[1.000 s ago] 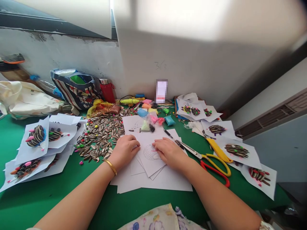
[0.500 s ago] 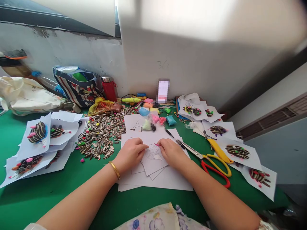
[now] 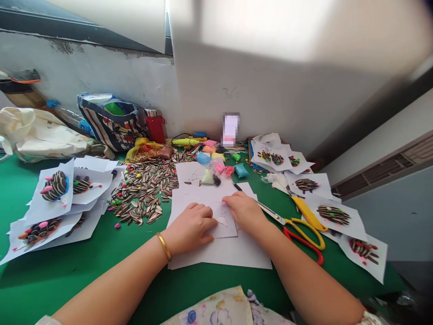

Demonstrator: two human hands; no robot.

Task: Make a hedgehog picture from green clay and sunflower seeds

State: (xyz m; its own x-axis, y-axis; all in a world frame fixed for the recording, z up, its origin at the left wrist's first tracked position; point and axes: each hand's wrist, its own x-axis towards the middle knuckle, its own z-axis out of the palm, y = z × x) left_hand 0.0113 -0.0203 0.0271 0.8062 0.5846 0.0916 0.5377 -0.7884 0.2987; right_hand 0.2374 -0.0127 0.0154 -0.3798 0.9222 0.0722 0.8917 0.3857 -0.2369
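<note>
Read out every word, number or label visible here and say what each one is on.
"3/3", handwritten on the white wall; the last figure is uncertain.
Pixelated upright object by the wall: blurred, unreadable.
Cream cloth bag: its small printing is too small to read.

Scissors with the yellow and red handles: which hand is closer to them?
Right. The right hand rests on the white paper, just beside the scissors' blades. The left hand is farther away, on the other side of the right hand.
</note>
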